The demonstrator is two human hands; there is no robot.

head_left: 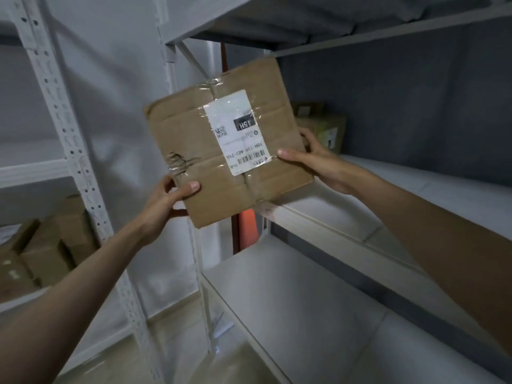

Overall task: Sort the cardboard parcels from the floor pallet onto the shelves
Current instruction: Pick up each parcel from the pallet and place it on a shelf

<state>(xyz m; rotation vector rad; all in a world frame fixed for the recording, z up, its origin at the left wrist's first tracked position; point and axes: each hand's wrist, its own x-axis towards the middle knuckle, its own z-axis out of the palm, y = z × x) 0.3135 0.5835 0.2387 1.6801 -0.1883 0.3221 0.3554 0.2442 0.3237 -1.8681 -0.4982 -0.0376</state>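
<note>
Grey metal shelving (pixel 343 286) is filling the right of the frame, with one small box (pixel 324 126) sitting at centre right on its middle shelf. Brown boxes (pixel 47 253) are sitting on the rack at lower left. At centre, the cardboard parcel (pixel 221 139) is being held in the air, tilted. The left hand (pixel 166 200) is gripping its lower-left corner, thumb on top; the right hand (pixel 313 159) is clasping its right edge. Bare shelf surface is lying beneath and right of the parcel.

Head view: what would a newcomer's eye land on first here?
First, the cardboard parcel held up mid-frame, white label facing the camera, gripped at its lower edges by the left hand and right hand. Next, the pale shelf on the right, with another box at its back.
</note>
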